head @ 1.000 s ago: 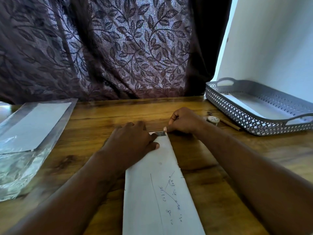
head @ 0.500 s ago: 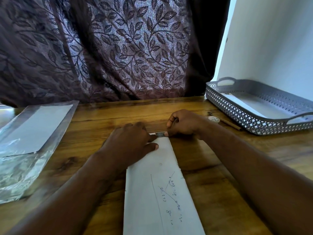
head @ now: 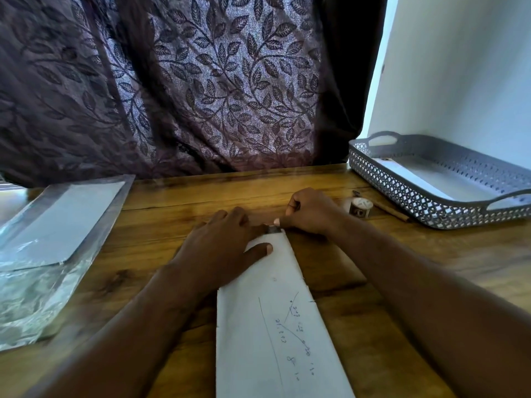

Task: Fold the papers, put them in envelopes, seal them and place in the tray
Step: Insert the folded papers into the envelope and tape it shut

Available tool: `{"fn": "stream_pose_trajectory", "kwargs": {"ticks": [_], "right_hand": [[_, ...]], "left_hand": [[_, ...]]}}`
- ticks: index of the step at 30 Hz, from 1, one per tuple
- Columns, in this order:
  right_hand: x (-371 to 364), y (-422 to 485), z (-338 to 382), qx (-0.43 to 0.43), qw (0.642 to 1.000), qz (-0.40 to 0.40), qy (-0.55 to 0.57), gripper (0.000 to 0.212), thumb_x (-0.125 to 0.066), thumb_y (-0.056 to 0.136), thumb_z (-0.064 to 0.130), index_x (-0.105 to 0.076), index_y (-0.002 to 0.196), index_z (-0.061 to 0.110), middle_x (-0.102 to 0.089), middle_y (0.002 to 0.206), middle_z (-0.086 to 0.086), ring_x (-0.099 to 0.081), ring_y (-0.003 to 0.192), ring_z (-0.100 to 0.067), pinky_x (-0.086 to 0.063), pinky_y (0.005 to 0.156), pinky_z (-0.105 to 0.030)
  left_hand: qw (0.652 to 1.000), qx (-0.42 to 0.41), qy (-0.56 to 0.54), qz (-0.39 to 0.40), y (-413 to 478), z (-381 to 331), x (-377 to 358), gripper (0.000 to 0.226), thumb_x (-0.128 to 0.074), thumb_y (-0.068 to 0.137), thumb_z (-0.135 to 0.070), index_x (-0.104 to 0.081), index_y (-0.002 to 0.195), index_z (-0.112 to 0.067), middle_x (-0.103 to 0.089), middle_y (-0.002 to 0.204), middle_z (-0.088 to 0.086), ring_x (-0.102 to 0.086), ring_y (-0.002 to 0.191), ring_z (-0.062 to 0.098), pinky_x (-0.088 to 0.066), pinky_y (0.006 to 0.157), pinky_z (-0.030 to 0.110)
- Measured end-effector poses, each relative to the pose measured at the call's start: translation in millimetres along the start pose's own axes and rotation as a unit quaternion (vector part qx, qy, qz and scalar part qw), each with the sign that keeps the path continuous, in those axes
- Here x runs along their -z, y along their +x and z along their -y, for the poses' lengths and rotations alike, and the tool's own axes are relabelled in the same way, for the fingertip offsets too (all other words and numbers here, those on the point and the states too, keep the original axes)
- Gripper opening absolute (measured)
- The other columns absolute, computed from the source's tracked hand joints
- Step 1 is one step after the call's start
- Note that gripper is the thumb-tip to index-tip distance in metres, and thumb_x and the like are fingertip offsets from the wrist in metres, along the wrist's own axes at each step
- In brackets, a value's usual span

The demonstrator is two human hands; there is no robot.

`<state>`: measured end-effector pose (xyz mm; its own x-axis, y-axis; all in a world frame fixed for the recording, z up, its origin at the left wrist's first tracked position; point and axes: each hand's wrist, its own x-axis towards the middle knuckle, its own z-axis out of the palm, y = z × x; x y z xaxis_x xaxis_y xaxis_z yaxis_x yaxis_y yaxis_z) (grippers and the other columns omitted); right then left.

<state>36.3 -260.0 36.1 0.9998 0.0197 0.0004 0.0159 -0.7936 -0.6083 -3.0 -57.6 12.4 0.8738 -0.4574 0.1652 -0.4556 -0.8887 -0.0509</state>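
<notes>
Left fingers (head: pixel 230 219) lie straight and spread, with the left hand (head: pixel 221 248) flat on the far end of the envelope (head: pixel 270 326) and the thumb out across the paper. Right hand (head: pixel 310 211) is curled tight, one fingertip nipping a small dark strip (head: pixel 274 229) right at the envelope's far edge.

We see the envelope lying lengthwise on the table (head: pixel 431 268), between both forearms. Its handwriting faces up and its near end runs off the bottom of the frame. The long right edge looks slightly ragged.

A tape roll (head: pixel 360 206) sits just beside the right hand, with a thin brown stick (head: pixel 392 212) beyond it. Both are close under the near wall of the tray (head: pixel 388 185). The tray is at back right against the wall (head: pixel 459 81) and has a white sheet (head: pixel 448 182) flat inside.

A plastic bag (head: pixel 43 282) of white envelopes is on the left, well apart from the left arm.

Bare wood shows between bag and left arm, between envelope and right forearm, and behind the hands up to the curtain (head: pixel 201 96).
</notes>
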Motion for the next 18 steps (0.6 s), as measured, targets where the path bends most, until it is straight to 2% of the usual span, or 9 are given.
{"fn": "stream_pose_trajectory", "kwargs": {"ticks": [6, 8, 11, 15, 18], "right_hand": [[1, 1, -3, 0.002, 1.000, 0.000, 0.027, 0.017, -0.080, 0.084, 0.022, -0.070, 0.092, 0.010, -0.070, 0.092, -0.002, -0.064, 0.086, -0.017, -0.047, 0.063, -0.027], [0, -2, -4, 0.017, 0.999, -0.004, 0.040, 0.014, -0.075, 0.089, 0.022, -0.070, 0.093, 0.010, -0.071, 0.093, -0.003, -0.065, 0.088, -0.019, -0.049, 0.066, -0.029], [-1, -11, -7, 0.065, 0.997, 0.010, 0.047, 0.026, -0.072, 0.090, 0.039, -0.069, 0.096, 0.015, -0.068, 0.095, -0.002, -0.063, 0.089, -0.017, -0.047, 0.070, -0.031], [-6, -18, -7, 0.102, 0.994, 0.043, 0.013, 0.052, -0.081, 0.078, 0.051, -0.067, 0.116, 0.019, -0.059, 0.091, 0.013, -0.056, 0.088, -0.009, -0.039, 0.064, -0.022], [-9, -18, -7, 0.119, 0.992, 0.021, -0.032, 0.065, -0.081, 0.075, 0.055, -0.064, 0.127, 0.020, -0.060, 0.108, 0.011, -0.053, 0.090, -0.004, -0.034, 0.062, -0.016]], "left_hand": [[0.999, 0.015, -0.029, -0.010, 1, 1, -2, 0.066, -0.031, 0.088, -0.077, -0.042, 0.142, -0.041, -0.044, 0.141, -0.009, -0.044, 0.126, 0.016, -0.046, 0.096, 0.040], [0.999, 0.021, -0.034, -0.014, 2, 1, -3, 0.068, -0.029, 0.087, -0.078, -0.042, 0.141, -0.038, -0.044, 0.141, -0.009, -0.044, 0.126, 0.015, -0.046, 0.097, 0.039], [0.998, 0.048, -0.041, -0.021, 1, 3, -6, 0.073, -0.028, 0.086, -0.080, -0.038, 0.144, -0.037, -0.045, 0.140, -0.007, -0.044, 0.126, 0.017, -0.046, 0.098, 0.041], [0.995, 0.076, -0.054, -0.020, 2, 9, -4, 0.076, -0.033, 0.083, -0.082, -0.037, 0.144, -0.039, -0.046, 0.135, -0.005, -0.045, 0.123, 0.019, -0.045, 0.096, 0.044], [0.992, 0.090, -0.092, -0.012, 2, 10, -2, 0.069, -0.045, 0.086, -0.076, -0.039, 0.145, -0.040, -0.047, 0.132, -0.005, -0.043, 0.123, 0.019, -0.042, 0.100, 0.044]]}}
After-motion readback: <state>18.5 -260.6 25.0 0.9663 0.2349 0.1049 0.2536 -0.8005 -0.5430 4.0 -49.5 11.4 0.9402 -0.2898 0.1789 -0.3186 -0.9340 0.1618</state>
